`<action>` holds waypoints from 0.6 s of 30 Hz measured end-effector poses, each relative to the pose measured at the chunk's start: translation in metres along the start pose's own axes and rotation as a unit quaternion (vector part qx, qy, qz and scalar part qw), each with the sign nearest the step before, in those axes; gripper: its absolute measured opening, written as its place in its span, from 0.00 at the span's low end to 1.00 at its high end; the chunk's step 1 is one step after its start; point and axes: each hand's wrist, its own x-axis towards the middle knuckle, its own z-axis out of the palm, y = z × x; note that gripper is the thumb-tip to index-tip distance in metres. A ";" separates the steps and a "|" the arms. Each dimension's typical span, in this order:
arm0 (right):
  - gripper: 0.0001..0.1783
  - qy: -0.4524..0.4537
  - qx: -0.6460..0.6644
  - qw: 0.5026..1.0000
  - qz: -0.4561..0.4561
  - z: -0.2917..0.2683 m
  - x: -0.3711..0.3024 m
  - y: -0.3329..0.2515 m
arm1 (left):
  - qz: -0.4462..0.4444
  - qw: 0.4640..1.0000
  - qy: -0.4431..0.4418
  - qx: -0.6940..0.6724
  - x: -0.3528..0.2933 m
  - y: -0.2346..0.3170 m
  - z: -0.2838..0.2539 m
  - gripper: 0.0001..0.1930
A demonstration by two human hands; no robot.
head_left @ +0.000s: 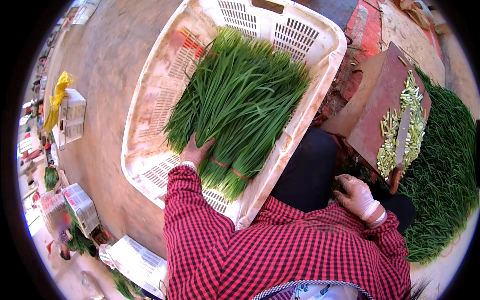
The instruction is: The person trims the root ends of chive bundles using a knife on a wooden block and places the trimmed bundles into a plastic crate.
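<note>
My left hand (196, 151), in a thin clear glove, grips the near left end of a bunch of garlic chives (200, 115) in a white plastic crate (129, 135). Its thumb lies across the stalks; the other fingers are mostly hidden. Several more bunches of chives (260, 105) lie side by side there, some tied with red bands. Above my lap, my gloved right hand (357, 197) has its fingers curled in, with nothing seen in them. Beyond it, a wooden-handled knife (403, 135) lies on cut pale stalk ends (387, 155) on a reddish-brown board (370, 120).
A large heap of loose chives (445, 150) spreads at the right, beside the board. Far left, across the brown floor (107, 100), stand more white crates (80, 205), one with a yellow bag (60, 97). A blurred person (65, 235) is at the far left.
</note>
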 end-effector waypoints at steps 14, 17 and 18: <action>0.24 0.184 0.049 0.982 0.010 -0.016 -0.050 0.031 | 0.006 0.953 -0.087 -0.291 0.058 -0.048 0.042 0.52; 0.23 0.279 0.032 0.958 0.056 -0.033 -0.107 0.059 | 0.032 0.961 -0.017 -0.275 0.054 -0.015 0.031 0.48; 0.21 0.332 0.054 0.940 0.055 -0.039 -0.134 0.069 | 0.064 0.966 0.021 -0.251 0.047 0.018 0.025 0.46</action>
